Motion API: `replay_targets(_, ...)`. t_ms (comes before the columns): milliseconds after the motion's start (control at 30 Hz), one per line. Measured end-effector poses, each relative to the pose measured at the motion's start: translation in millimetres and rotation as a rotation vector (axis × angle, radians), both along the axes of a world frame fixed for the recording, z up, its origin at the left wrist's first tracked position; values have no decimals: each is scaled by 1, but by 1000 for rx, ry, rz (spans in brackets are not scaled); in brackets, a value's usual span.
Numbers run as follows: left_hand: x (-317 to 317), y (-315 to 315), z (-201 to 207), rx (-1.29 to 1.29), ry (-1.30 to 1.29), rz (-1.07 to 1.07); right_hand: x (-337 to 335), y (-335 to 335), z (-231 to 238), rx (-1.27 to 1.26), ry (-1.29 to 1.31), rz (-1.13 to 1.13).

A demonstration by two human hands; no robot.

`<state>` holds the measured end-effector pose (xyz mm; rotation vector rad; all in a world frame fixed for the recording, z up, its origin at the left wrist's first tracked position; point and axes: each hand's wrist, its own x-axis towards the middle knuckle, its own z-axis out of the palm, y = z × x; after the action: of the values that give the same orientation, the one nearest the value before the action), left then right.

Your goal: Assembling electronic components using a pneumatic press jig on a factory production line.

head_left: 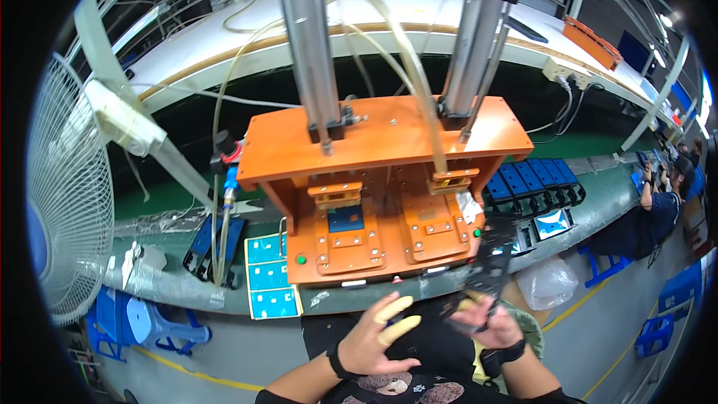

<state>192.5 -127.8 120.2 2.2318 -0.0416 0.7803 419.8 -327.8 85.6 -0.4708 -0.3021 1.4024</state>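
My left hand [378, 337] is over my lap in front of the orange press [389, 135]. Its fingers are spread, yellow covers sit on two of them, and it holds nothing. To its right, my right hand [490, 323] grips the lower end of a black plastic frame [491, 258], blurred by motion and held up by the press's right front corner. Two orange fixtures lie under the press; the left fixture [350, 249] carries a blue rectangular piece [345, 218]. On the right fixture [431, 236] no blue piece shows.
Blue sheets with white patches [271, 275] lie left of the press. Black frames with blue faces [531, 179] stand in a row at right, near a clear plastic bag [547, 282]. A fan [67, 187] stands at far left. Another person [658, 206] is at far right.
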Motion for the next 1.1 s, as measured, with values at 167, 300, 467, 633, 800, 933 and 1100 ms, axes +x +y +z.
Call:
replay_targets(167, -17, 6, -1, 76, 145, 55, -43, 56, -5, 11, 67, 482)
replay_targets(300, -32, 17, 0, 74, 90, 138, -55, 83, -3, 56, 10, 589)
replay_targets(467, -34, 35, 14, 97, 91, 159, -66, 105, -20, 164, 98, 555)
replay_targets(633, -34, 45, 15, 119, 80, 120, -73, 114, -19, 199, 118, 523)
replay_targets(800, -25, 60, 15, 118, 91, 130, -73, 113, -5, 192, -70, 427)
replay_targets(933, -16, 62, 17, 86, 158, 65, -77, 103, -15, 146, 23, 311)
replay_targets(1100, -6, 48, 10, 69, 156, -48, -69, 100, -20, 253, 90, 354)
